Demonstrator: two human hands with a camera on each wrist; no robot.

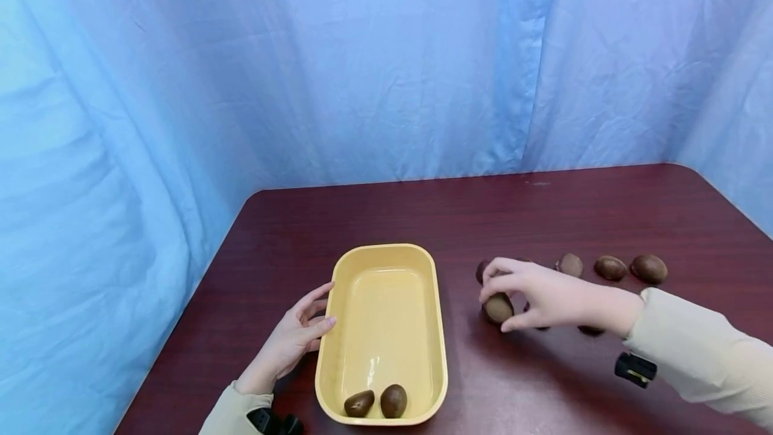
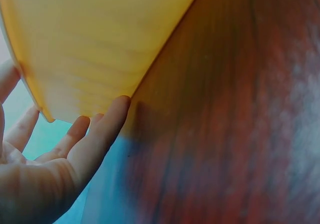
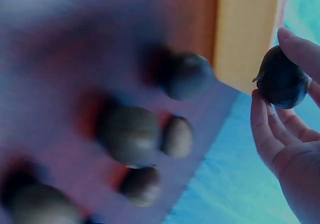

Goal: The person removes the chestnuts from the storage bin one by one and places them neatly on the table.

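While my left hand (image 1: 294, 340) rests with straight fingers against the yellow tray (image 1: 386, 274) on the dark table (image 1: 374, 210), my right hand (image 1: 546, 297) pinches one brown chestnut (image 1: 498, 308) just right of the tray, loose chestnuts (image 1: 610, 267) beyond, two chestnuts (image 1: 376, 402) already inside.
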